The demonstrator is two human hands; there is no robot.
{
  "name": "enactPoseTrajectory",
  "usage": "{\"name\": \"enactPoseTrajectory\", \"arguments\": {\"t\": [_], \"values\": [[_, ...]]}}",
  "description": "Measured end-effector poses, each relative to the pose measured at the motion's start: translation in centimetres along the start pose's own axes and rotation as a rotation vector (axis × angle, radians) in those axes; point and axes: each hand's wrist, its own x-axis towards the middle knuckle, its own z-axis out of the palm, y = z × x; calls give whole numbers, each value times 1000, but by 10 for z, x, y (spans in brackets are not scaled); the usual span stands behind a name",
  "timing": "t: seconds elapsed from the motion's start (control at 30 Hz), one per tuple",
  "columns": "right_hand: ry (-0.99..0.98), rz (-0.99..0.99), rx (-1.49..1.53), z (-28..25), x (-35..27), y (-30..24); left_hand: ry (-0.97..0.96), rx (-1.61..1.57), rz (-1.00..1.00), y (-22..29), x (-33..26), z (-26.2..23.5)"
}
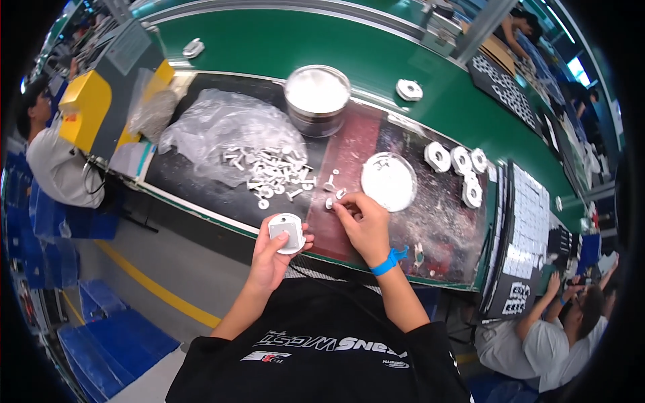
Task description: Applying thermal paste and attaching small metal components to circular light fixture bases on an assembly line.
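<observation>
My left hand point(266, 258) grips a white plastic housing point(293, 227), rounded with a flat grey-white face, thumb lying across that face. The housing is held just off the table's front edge. My right hand point(366, 225), with a blue wrist strap point(390, 261), reaches onto the reddish strip of the table. Its thumb and forefinger close at a small white plastic part point(330, 203); the fingertips partly hide the contact. Another small white part point(341, 193) lies right by the fingertips, and a white stemmed piece point(330, 185) is just beyond.
Left of my right hand lies a pile of white stemmed pieces point(272, 171) beside a clear plastic bag point(222, 127). A metal pot point(317, 101) and a white round dish point(390, 181) stand beyond. Several white round housings point(461, 161) and stacked trays point(500, 235) are at right; a yellow-grey machine point(107, 94) at left.
</observation>
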Motion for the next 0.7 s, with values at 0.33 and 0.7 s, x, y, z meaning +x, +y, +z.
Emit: {"name": "enactPoseTrajectory", "arguments": {"t": [0.33,0.7], "values": [[28,-135,-251,-52,-27,11,-124,35,-76,-21,29,25],[115,-155,-464,-105,22,28,-250,97,-73,-29,39,22]]}}
